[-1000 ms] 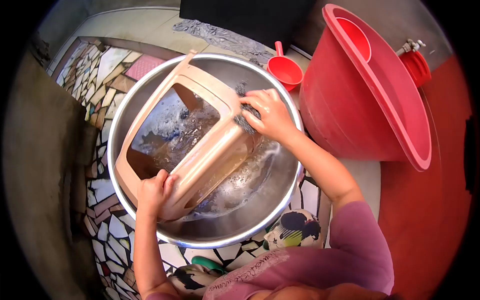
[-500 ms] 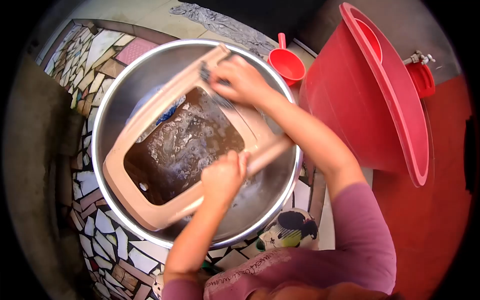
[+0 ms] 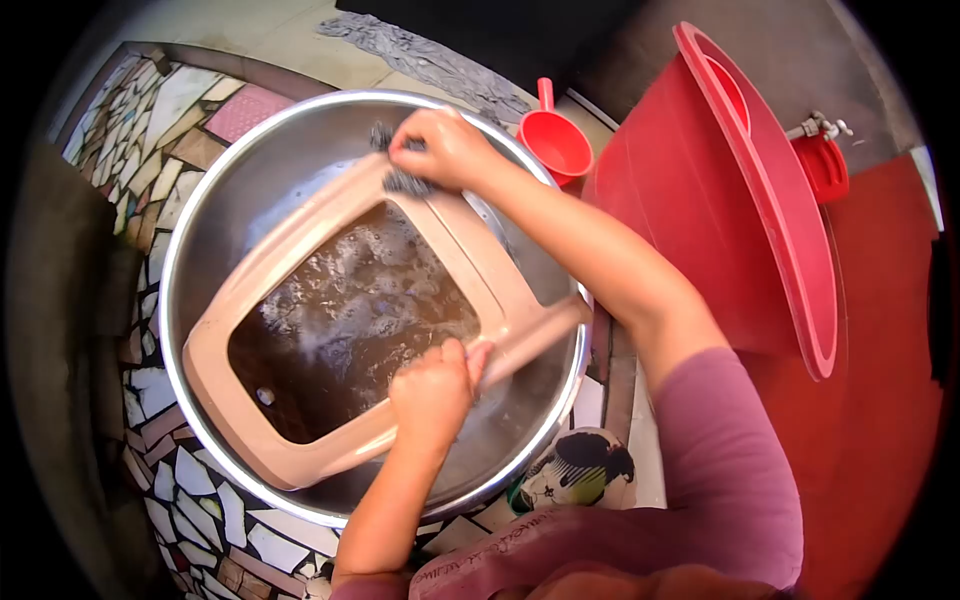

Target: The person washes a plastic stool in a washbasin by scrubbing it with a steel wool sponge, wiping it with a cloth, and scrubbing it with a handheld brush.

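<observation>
A beige plastic frame (image 3: 467, 250) with a large rounded opening, stool-like in shape, lies tilted in a round metal basin (image 3: 172, 290). Brown, sudsy water (image 3: 365, 310) shows through the opening. My left hand (image 3: 432, 390) is closed around the frame's near bar, by its lower right corner. At the far corner, my right hand (image 3: 445, 148) grips a dark grey scouring pad (image 3: 408, 184), its edges sticking out past the fingers, against the plastic. Part of the frame's far side is hidden behind that hand.
Right of the basin, a large red tub (image 3: 690, 200) leans on its side near a tap (image 3: 820, 127). A red dipper (image 3: 556, 143) sits by the basin's far rim. Grey cloth (image 3: 420, 60) lies beyond, and mosaic tiles (image 3: 195, 485) cover the floor on the left.
My right hand has moved up and left with the scouring pad, over the frame's far corner. The frame has tilted, and the blue item seen through its opening is hidden now.
</observation>
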A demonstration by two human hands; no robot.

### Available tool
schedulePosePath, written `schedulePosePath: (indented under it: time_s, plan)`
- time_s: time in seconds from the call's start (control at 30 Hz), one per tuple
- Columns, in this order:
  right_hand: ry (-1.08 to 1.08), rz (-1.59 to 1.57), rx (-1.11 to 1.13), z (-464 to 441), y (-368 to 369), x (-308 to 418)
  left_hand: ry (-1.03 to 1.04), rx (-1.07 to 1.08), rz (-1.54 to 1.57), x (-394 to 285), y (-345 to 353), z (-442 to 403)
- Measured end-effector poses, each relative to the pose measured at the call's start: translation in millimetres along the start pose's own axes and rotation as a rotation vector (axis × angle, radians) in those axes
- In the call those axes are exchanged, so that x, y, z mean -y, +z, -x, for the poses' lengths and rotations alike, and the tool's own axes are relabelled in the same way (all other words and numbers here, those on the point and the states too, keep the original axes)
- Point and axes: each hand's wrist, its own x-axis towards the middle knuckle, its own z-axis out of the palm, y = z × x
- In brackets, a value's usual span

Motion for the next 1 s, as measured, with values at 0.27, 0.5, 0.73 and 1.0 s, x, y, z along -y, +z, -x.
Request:
schedulePosePath:
  time_s: [0.27, 0.5, 0.73, 1.0]
  plan:
    - [-0.055, 0.011, -0.052, 101, -39, 34, -0.041, -0.067, 0.036, 8, 5, -4]
    - [0.097, 0.202, -0.074, -3, 7, -3, 0.048, -0.044, -0.028, 2, 3, 1]
    - [-0.032, 0.100, -0.014, 108, -33, 36, 0.022, -0.002, 0.069, 6, 3, 5]
    - [0.006, 0.155, -0.072, 18, -12, 13, 0.027, -0.032, 0.017, 8, -2, 0]
